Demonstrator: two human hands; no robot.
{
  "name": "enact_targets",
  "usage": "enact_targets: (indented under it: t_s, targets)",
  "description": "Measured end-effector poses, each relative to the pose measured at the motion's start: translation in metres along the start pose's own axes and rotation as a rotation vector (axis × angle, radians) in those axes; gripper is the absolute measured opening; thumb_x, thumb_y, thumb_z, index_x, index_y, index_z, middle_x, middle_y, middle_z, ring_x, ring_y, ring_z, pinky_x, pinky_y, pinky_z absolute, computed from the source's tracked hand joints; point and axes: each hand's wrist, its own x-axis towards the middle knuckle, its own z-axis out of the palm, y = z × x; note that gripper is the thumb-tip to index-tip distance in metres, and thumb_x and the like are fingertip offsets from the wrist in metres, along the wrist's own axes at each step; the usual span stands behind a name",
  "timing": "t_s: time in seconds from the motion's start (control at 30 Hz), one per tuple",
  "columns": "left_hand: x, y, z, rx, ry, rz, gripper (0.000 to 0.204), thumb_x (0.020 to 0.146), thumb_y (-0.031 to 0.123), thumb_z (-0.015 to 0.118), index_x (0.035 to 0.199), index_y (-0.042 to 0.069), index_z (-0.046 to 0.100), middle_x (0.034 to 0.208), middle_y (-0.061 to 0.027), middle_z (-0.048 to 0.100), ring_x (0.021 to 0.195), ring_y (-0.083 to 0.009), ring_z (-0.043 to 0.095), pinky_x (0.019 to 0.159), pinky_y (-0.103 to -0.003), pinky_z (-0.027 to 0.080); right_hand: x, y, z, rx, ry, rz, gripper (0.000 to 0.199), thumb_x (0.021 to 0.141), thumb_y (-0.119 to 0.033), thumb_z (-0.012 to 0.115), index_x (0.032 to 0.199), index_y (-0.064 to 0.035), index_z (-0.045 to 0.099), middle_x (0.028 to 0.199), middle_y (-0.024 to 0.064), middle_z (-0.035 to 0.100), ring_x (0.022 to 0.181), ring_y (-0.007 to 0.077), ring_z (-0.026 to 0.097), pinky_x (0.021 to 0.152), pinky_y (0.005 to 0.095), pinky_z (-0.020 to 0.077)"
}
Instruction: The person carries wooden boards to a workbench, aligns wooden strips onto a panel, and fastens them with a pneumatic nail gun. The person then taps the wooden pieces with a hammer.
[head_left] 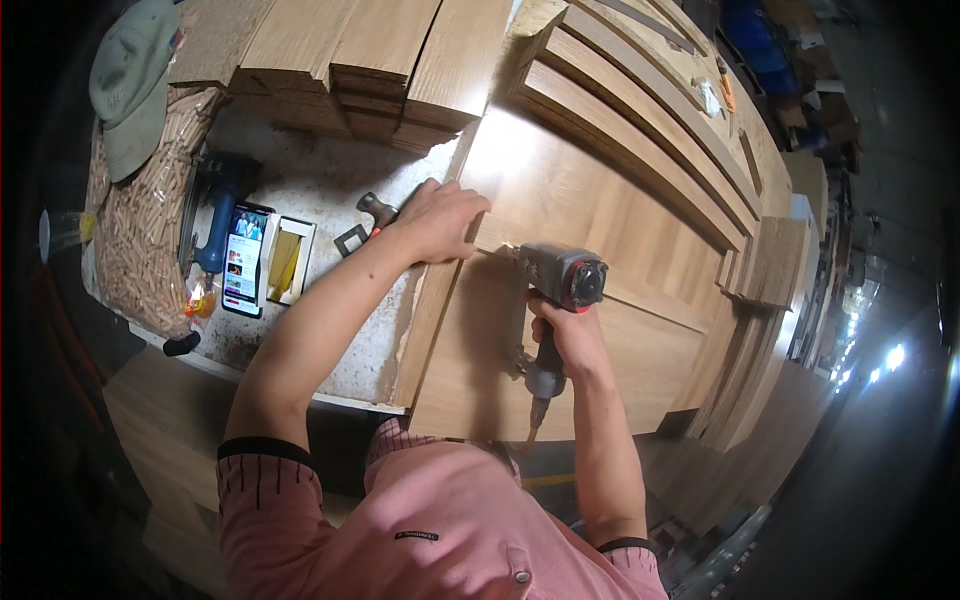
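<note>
My right hand (572, 335) is wrapped round the grip of a grey and black air nail gun (562, 272) with a red ring on its head. A hose runs down from the handle, and the gun's nose meets the wood panel (580, 200) near a seam. At the panel's left edge, my left hand (440, 220) is closed over a long wooden edge strip (432, 310), thumb and fingertips bent onto the wood. Just left of that hand lies a hammer (376, 210), its handle partly hidden by my wrist. A second wood board (620, 360) forms the near side of the seam.
Stacked boards (375, 45) stand at the far left, long strips (640, 130) at the far right. On the left are a bag of dowels (140, 240), a cap (135, 85), a blue air tool (215, 225), a phone (245, 260) and a small open box (290, 260).
</note>
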Motion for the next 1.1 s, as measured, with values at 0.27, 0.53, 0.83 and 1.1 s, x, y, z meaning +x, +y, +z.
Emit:
enact_targets:
  t_s: [0.27, 0.53, 0.83, 1.1]
  targets:
    - [0.001, 0.018, 0.007, 0.163, 0.010, -0.040, 0.058, 0.074, 0.027, 0.080, 0.126, 0.011, 0.059, 0.119, -0.0088, 0.060, 0.118, -0.0280, 0.052, 0.105, -0.043, 0.035, -0.045, 0.021, -0.046, 0.055, 0.135, -0.067, 0.030, 0.077, 0.002, 0.065, 0.107, 0.0014, 0.067, 0.078, 0.0047, 0.062, 0.054, 0.0132, 0.056, 0.051, 0.0278, 0.0451]
    - [0.069, 0.096, 0.073, 0.201, -0.077, 0.159, 0.059, 0.077, 0.035, 0.079, 0.123, 0.005, 0.058, 0.120, -0.0122, 0.057, 0.118, -0.0296, 0.051, 0.103, -0.045, 0.037, -0.030, 0.049, -0.092, 0.224, 0.207, 0.056, 0.019, 0.085, -0.004, 0.067, 0.103, -0.0018, 0.065, 0.075, 0.0010, 0.060, 0.062, 0.0097, 0.055, 0.054, 0.0282, 0.0439]
    - [0.082, 0.101, 0.087, 0.098, -0.074, 0.184, 0.058, 0.076, 0.038, 0.080, 0.119, 0.004, 0.061, 0.118, -0.0129, 0.057, 0.115, -0.0292, 0.052, 0.099, -0.041, 0.040, -0.010, 0.055, -0.103, 0.286, 0.232, 0.018, 0.026, 0.078, 0.002, 0.063, 0.104, 0.0003, 0.066, 0.085, 0.0045, 0.066, 0.056, 0.0107, 0.054, 0.051, 0.0282, 0.0459]
    - [0.082, 0.102, 0.085, 0.105, -0.076, 0.163, 0.057, 0.078, 0.037, 0.080, 0.119, 0.003, 0.061, 0.118, -0.0127, 0.056, 0.115, -0.0291, 0.052, 0.099, -0.041, 0.040, -0.010, 0.049, -0.102, 0.270, 0.208, 0.016, 0.021, 0.081, -0.001, 0.066, 0.103, -0.0012, 0.067, 0.078, 0.0022, 0.061, 0.056, 0.0102, 0.055, 0.051, 0.0277, 0.0461]
